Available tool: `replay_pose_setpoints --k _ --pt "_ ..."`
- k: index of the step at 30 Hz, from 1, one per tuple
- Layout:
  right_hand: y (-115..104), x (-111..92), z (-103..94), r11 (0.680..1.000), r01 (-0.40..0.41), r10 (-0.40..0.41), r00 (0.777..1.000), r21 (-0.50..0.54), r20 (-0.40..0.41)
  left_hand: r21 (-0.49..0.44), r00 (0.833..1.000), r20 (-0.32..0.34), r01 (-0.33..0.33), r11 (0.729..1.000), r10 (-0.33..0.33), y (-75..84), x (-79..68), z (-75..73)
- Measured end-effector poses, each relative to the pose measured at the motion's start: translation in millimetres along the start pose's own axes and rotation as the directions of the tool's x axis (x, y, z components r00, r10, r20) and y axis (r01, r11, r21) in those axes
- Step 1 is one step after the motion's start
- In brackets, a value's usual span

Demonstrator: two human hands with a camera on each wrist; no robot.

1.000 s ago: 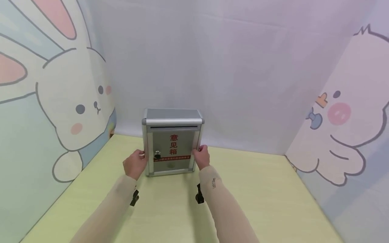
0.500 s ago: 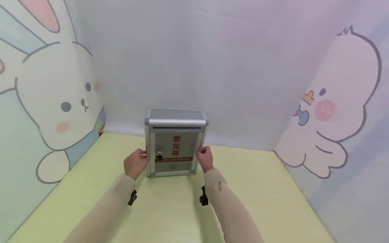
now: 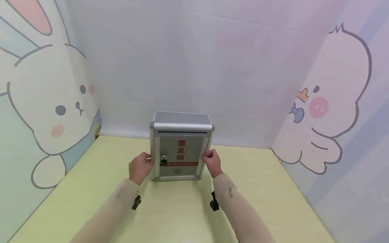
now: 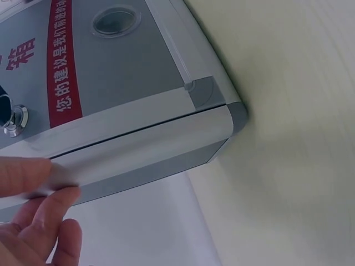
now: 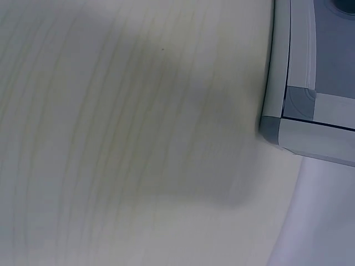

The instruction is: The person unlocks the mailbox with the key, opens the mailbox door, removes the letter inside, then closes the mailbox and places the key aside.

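A grey metal suggestion box (image 3: 185, 148) with silver edge trim stands upright on the table, its front toward me. Red characters and a red band (image 4: 65, 72) mark its door; a slot runs along the top of the front. A chrome lock (image 3: 164, 157) with a black piece in it sits at the door's left. My left hand (image 3: 140, 167) grips the box's left side, thumb on the front trim and fingers at the side panel. On the opposite side, my right hand (image 3: 213, 163) holds the right edge, thumb in front. The right wrist view shows just a lower corner of the box, without the hand.
The pale yellow table (image 3: 249, 189) reaches back to a light cloth wall (image 3: 194, 67) close behind the box. Side walls carry a printed rabbit (image 3: 54, 101) at left and a duck (image 3: 331, 101) at right.
Both hands have shifted the box to the right across the table, and its front has turned slightly to face me more squarely. The grip on both sides stays the same; the head view has turned.
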State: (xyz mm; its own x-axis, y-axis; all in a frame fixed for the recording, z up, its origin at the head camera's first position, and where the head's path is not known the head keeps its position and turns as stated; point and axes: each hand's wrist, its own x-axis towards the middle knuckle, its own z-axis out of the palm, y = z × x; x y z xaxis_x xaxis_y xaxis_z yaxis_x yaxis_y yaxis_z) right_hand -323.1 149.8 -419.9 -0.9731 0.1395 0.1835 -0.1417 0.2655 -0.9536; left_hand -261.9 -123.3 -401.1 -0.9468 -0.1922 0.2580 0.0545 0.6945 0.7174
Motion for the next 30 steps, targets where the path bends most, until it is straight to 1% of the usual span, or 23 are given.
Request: replay_pose_setpoints --k 5,8,14,18,21,26,30 --pt "1 -3 -10.2 1.0 0.011 -0.01 1.0 0.02 -0.021 0.008 1.0 -0.004 -0.029 1.0 0.029 6.7 -2.5 3.5" --pt "4 -5 -15.1 0.999 0.017 -0.016 0.999 0.035 -0.033 0.013 0.999 0.008 -0.045 0.999 0.045 9.7 -3.5 5.5" --pt "11 -11 -22.9 0.999 0.019 -0.017 0.999 0.031 -0.05 0.01 0.999 0.024 -0.049 0.999 0.048 12.6 -10.1 9.3" --pt "14 -15 -26.9 0.999 0.036 -0.034 0.997 0.029 -0.065 -0.005 0.997 0.028 -0.065 0.998 0.065 14.7 -13.6 9.1" --pt "15 -19 -29.9 0.998 0.049 -0.047 0.997 0.026 -0.065 -0.023 0.997 0.044 -0.06 0.998 0.061 15.6 -16.8 7.9" --pt "12 -27 -37.9 0.999 0.051 -0.05 0.998 0.019 -0.042 -0.071 0.996 0.082 -0.024 0.997 0.03 14.6 -22.3 9.0" --pt "9 -33 -46.7 0.998 0.054 -0.053 0.999 0.037 -0.011 -0.105 0.995 0.094 -0.024 0.994 0.034 16.1 -25.6 10.4"
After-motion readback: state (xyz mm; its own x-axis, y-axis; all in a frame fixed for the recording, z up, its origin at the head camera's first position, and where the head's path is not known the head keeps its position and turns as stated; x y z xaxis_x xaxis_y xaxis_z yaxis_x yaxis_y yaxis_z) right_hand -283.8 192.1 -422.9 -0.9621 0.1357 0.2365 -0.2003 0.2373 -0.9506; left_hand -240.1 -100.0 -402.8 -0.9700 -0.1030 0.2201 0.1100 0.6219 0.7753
